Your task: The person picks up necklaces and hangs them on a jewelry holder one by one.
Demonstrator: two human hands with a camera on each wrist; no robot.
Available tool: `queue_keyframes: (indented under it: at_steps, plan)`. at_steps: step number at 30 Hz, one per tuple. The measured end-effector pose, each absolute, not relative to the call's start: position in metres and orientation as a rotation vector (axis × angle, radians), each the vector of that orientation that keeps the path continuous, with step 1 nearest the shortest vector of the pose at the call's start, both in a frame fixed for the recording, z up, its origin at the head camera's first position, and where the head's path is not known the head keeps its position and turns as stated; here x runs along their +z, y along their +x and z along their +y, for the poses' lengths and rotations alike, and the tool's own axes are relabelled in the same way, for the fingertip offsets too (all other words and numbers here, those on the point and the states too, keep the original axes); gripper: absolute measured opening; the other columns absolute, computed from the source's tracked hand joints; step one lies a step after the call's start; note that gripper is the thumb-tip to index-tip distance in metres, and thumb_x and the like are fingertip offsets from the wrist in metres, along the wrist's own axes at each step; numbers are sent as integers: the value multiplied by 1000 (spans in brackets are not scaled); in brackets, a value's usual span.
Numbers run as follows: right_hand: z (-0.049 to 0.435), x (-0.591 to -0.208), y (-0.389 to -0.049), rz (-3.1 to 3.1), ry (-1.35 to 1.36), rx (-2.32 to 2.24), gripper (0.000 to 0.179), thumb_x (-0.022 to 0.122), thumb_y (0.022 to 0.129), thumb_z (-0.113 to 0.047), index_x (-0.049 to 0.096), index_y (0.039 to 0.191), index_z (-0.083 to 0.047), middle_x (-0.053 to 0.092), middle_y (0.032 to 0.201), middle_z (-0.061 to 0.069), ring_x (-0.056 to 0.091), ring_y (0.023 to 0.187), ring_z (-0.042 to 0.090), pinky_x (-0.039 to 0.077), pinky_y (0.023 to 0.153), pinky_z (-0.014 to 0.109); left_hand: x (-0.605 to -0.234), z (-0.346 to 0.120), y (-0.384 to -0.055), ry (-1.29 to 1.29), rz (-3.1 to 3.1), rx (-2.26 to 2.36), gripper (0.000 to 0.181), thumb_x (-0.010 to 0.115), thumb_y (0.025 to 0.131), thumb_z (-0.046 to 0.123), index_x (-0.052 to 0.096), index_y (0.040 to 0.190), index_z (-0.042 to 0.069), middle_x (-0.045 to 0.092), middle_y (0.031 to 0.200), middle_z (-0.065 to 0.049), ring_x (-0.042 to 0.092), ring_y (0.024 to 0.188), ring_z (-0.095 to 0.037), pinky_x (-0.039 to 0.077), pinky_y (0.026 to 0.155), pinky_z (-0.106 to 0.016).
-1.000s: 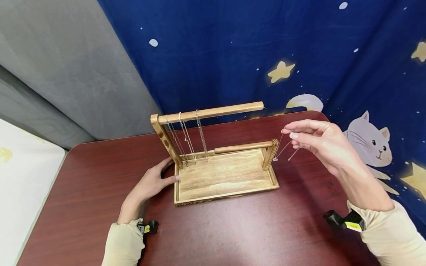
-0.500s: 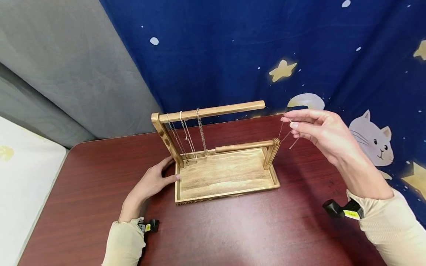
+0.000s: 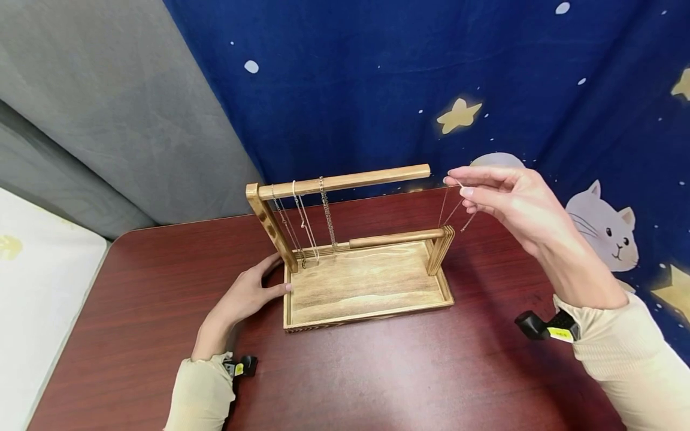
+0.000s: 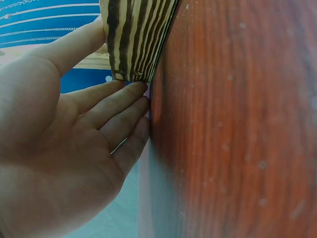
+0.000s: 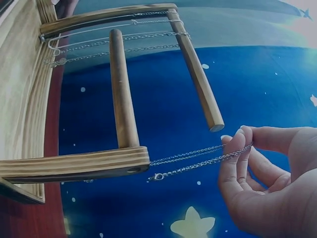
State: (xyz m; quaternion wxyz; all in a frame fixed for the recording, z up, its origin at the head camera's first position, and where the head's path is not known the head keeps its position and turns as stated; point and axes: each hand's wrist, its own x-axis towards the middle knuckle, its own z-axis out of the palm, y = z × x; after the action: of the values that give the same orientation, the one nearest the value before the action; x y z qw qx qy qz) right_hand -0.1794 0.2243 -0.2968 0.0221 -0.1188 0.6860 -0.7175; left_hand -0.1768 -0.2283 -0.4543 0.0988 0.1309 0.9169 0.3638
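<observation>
A wooden necklace stand (image 3: 372, 281) with a tray base stands on the table. Three necklaces (image 3: 327, 206) hang from the left part of its upper bar (image 3: 377, 178), whose right end is free. My left hand (image 3: 250, 293) holds the tray's left end, thumb over the rim and fingers behind; in the left wrist view its fingers (image 4: 121, 106) meet the striped wood. My right hand (image 3: 517, 200) pinches a thin chain necklace (image 5: 208, 161) between thumb and fingertips, just right of the bar's free end and apart from it. The chain's lower part passes behind the short right post.
A shorter, lower bar (image 3: 399, 237) runs to the right post (image 3: 441, 251). The dark red table (image 3: 377, 377) ends at a blue curtain (image 3: 334, 90) with stars and a cat, and a grey curtain (image 3: 118, 120) at the left.
My right hand has risen and shifted left with the thin necklace, bringing it close to the upper bar's free end. My left hand stays on the stand.
</observation>
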Motion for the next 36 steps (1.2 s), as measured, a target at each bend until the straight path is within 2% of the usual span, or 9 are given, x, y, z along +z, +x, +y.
queue_keyframes:
  at_steps: [10, 20, 28, 36]
  plan:
    - [214, -289, -187, 2067, -487, -2267, 37, 65, 91, 8, 63, 128, 7, 69, 122, 12, 71, 83, 17, 58, 77, 26, -455, -229, -176, 383, 2712, 1076, 81, 75, 90, 32, 34, 154, 5, 47, 150, -15, 34, 142, -35, 30, 113, -54]
    - [206, -281, -189, 2077, -459, -2244, 38, 64, 93, 5, 63, 130, 4, 67, 126, 12, 71, 88, 21, 57, 81, 28, -455, -230, -176, 385, 2707, 1078, 81, 75, 90, 32, 34, 154, 5, 47, 150, -15, 34, 142, -35, 30, 113, -54]
    - [200, -277, -192, 2144, -437, -2180, 39, 70, 89, 3, 65, 128, 2, 68, 125, 11, 71, 90, 20, 57, 83, 27, -455, -229, -177, 374, 2709, 1067, 80, 74, 91, 34, 34, 155, 7, 46, 150, -14, 34, 143, -35, 30, 113, -54]
    - [192, -273, -197, 2176, -458, -2139, 36, 72, 88, 1, 68, 124, 3, 70, 120, 12, 72, 84, 18, 57, 81, 27, -455, -230, -178, 372, 2710, 1056, 80, 74, 91, 35, 34, 155, 7, 45, 151, -14, 34, 143, -35, 30, 113, -54]
